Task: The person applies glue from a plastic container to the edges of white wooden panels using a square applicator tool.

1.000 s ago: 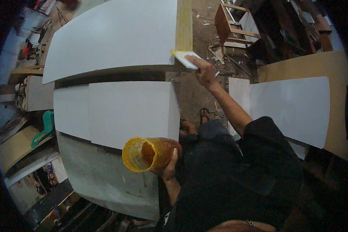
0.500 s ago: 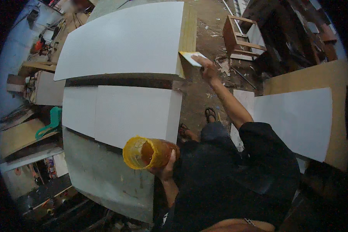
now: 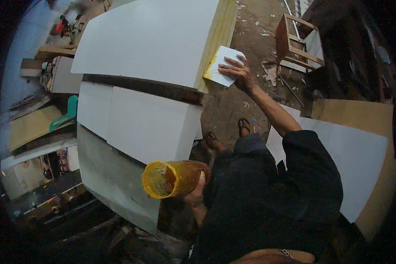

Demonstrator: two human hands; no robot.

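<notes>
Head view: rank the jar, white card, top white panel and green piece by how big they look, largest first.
1. Top white panel
2. Jar
3. White card
4. Green piece

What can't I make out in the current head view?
In the head view:
- Left hand: most fingers, hidden by the jar.
- Card in the right hand: underside, facing away from the camera.
- Large panel: far end, cut off by the top edge.
- Small items at left: too small and dim.
</notes>
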